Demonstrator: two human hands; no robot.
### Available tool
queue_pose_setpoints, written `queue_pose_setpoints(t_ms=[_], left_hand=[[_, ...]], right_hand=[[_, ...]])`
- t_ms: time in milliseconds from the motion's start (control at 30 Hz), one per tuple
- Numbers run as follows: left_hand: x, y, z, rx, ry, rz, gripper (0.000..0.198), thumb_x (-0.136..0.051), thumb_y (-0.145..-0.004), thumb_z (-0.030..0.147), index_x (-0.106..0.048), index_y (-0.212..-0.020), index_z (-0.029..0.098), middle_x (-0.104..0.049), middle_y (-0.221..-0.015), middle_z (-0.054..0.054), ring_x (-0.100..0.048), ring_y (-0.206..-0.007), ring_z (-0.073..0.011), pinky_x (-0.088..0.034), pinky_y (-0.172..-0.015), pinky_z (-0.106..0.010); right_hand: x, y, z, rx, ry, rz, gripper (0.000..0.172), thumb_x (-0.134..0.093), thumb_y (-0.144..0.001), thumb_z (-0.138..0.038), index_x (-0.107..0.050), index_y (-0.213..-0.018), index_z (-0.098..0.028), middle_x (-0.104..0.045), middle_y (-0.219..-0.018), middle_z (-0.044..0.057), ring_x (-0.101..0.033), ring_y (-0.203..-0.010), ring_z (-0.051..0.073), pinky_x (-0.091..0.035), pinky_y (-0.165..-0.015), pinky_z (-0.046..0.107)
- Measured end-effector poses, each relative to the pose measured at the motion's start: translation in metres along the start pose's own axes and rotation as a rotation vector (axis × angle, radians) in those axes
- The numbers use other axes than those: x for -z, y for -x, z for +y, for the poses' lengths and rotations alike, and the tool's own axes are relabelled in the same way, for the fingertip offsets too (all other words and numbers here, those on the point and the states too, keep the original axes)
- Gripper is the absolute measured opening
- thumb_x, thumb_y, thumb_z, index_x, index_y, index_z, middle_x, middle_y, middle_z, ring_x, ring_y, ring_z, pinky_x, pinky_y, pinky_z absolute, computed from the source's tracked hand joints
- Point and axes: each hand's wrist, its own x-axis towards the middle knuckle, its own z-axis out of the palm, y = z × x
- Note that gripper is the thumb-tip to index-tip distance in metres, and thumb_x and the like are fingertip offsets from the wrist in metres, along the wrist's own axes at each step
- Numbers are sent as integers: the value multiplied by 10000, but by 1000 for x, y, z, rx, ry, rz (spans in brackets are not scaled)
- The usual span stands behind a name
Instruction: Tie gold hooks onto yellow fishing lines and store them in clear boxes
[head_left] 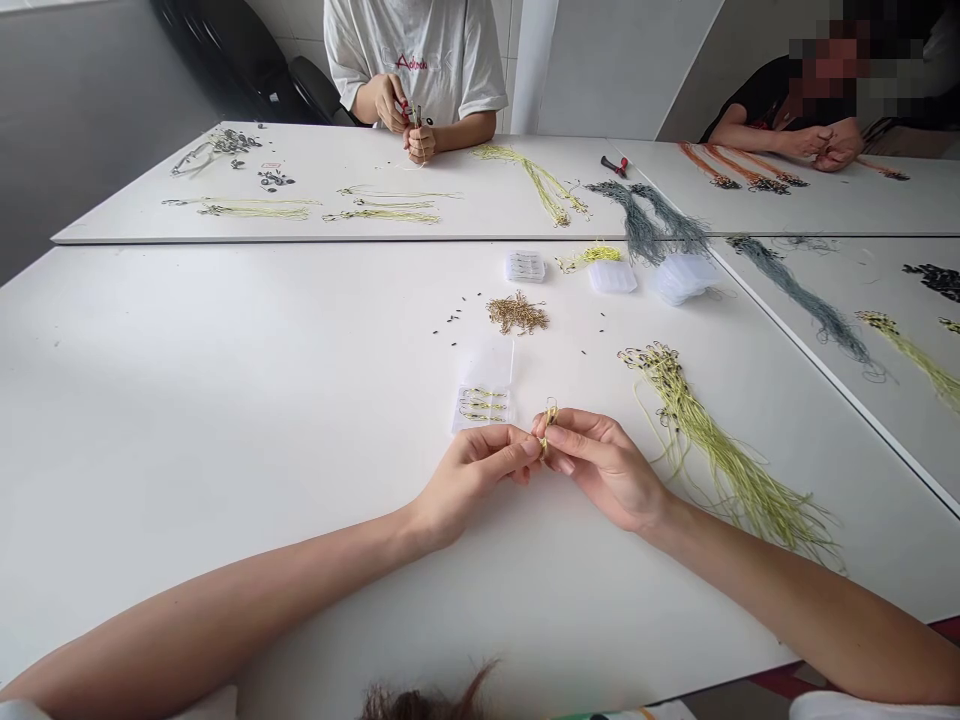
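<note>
My left hand (471, 478) and my right hand (600, 465) meet over the white table (225, 400), fingertips pinched together on a small coil of yellow-green line (549, 418) that sticks up between them. Just beyond my hands lies an open clear plastic box (484, 395) with a few wound yellow lines in it. A long bundle of yellow-green lines (712, 450) with hooks at the far end stretches along my right forearm's side.
A pile of brass hooks (517, 313) and scattered dark beads (454, 318) lie further out, with clear boxes (611, 276) behind. Grey line bundles (652, 220) lie on adjoining tables. One person (416, 70) works opposite; another person (810, 130) sits far right.
</note>
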Motion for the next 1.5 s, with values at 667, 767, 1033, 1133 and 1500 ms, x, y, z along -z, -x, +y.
queue_pose_setpoints(t_ms=[667,767,1033,1133,1500], left_hand=[[17,1,19,-632,-973,16,330,-600,-892,248,-601,-1218,199,-550,-1062,-107,-532,-970,-194,-482,-833,-346],[19,-1,22,-615,-1040,-43,268,-566,-914,243,-640,-1171,224,-525,-1110,-110,-539,-979,-195,-484,-858,-367],[21,-1,26,-577,-998,-107,230,-534,-925,207,-691,-1090,239,-524,-1072,-93,-549,-913,-170,-497,-842,-346],[23,-2,26,-574,-978,-104,202,-533,-924,200,-709,-1020,215,-520,-1061,-95,-556,-898,-166,-501,-815,-337],[26,-2,24,-588,-1016,-107,238,-571,-889,193,-666,-1106,210,-532,-1102,-108,-565,-959,-196,-504,-861,-371]], right_hand=[[7,3,-17,-161,229,-241,141,-631,-877,-301,-662,-856,-165,-616,-779,24,-550,-641,126,-441,-662,290],[7,3,-15,-187,247,-272,143,-634,-877,-299,-653,-880,-158,-628,-796,31,-561,-603,115,-448,-635,286],[8,3,-15,-180,275,-295,165,-647,-866,-304,-662,-907,-146,-621,-757,21,-539,-562,97,-446,-595,265],[8,3,-16,-180,283,-276,167,-660,-855,-308,-672,-897,-147,-627,-752,23,-533,-556,92,-440,-583,258],[10,4,-19,-169,356,-210,192,-724,-789,-344,-713,-803,-153,-650,-702,30,-494,-523,96,-406,-530,271]])
